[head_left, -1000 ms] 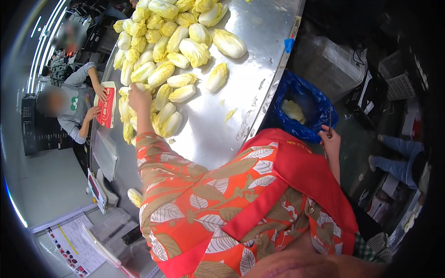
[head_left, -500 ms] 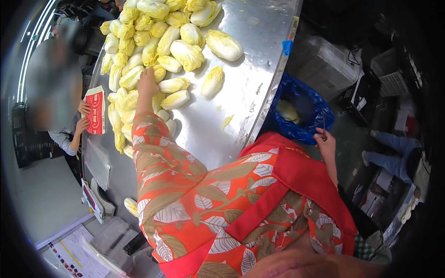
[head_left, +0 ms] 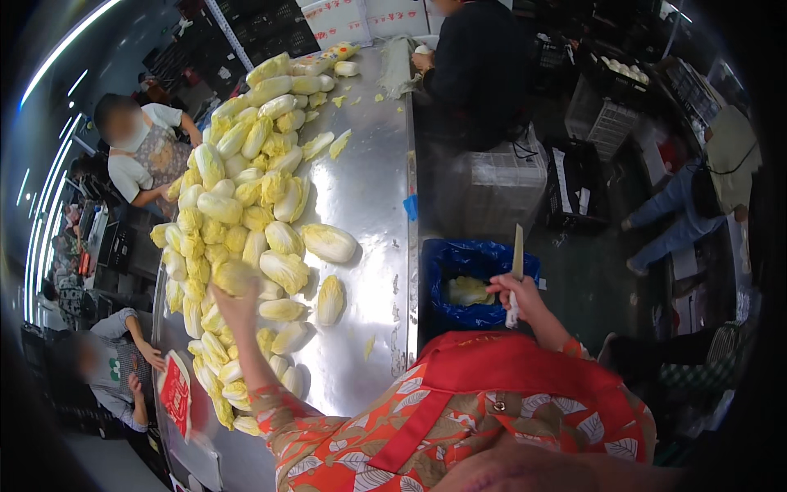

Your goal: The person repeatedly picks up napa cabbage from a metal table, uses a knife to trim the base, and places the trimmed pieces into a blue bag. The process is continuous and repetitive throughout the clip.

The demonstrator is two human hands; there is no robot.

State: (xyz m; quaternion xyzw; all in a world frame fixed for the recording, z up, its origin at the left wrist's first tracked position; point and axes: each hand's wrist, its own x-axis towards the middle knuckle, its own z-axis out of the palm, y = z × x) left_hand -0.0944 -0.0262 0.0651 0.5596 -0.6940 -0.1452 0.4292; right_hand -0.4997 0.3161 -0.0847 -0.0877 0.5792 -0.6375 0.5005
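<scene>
Cabbage half [head_left: 235, 277] sits in my left hand [head_left: 232, 302], out over the heap, my fingers closed around it from below so the pale cut leaves face up and clear of the pile; to my far left a seated person's hand holds a red packet [head_left: 175, 394] just past the surface's rim, well apart from my arm; the heap of cabbages [head_left: 246, 213] covers the left side of the steel surface [head_left: 369, 205], stacked tight and running away from me, so there I have little bare metal to set anything down; one loose half [head_left: 330, 298] lies just right of the heap; beyond it a clear strip runs along the right edge, with only scraps of leaf; past that edge a blue-lined bin [head_left: 479, 279] stands below, trimmings inside, placed to catch what falls; my right hand [head_left: 516, 293] is over its rim, fingers clenched on a knife [head_left: 516, 261], blade pointing up and away from my body, with open floor further right.
</scene>
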